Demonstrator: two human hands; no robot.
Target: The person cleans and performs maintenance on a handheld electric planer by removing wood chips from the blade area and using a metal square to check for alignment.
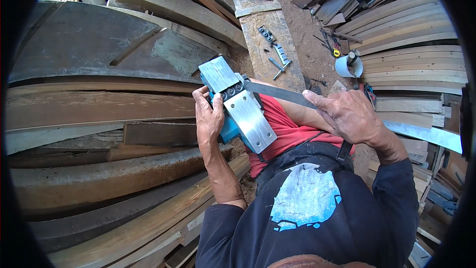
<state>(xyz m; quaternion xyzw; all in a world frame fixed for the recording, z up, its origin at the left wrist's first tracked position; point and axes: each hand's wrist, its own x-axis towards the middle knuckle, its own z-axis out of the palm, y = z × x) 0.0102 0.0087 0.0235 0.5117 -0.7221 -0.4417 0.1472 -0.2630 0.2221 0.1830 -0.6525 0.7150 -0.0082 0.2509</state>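
Observation:
My left hand (pixel 208 114) grips an electric hand planer (pixel 250 121), turned over so its metal sole faces up, with a blue body under it. Bolt heads show in the gap across the sole, beside my left thumb. In my right hand (pixel 347 114) is a flat metal file (pixel 282 93), my thumb lying along it. Its far end reaches the planer's edge by the gap; whether they touch I cannot tell. A dark handle (pixel 343 151) shows below my right hand. The planer rests over my lap, on red shorts (pixel 277 119).
Ahead, a worn wooden plank (pixel 272 17) bears a T-shaped wrench (pixel 281 69), a dark bolted part (pixel 266 33) and small loose pieces. Right of it are a white pot (pixel 349 66) and a yellow tape measure (pixel 336 52). Stacked boards (pixel 99 104) line both sides.

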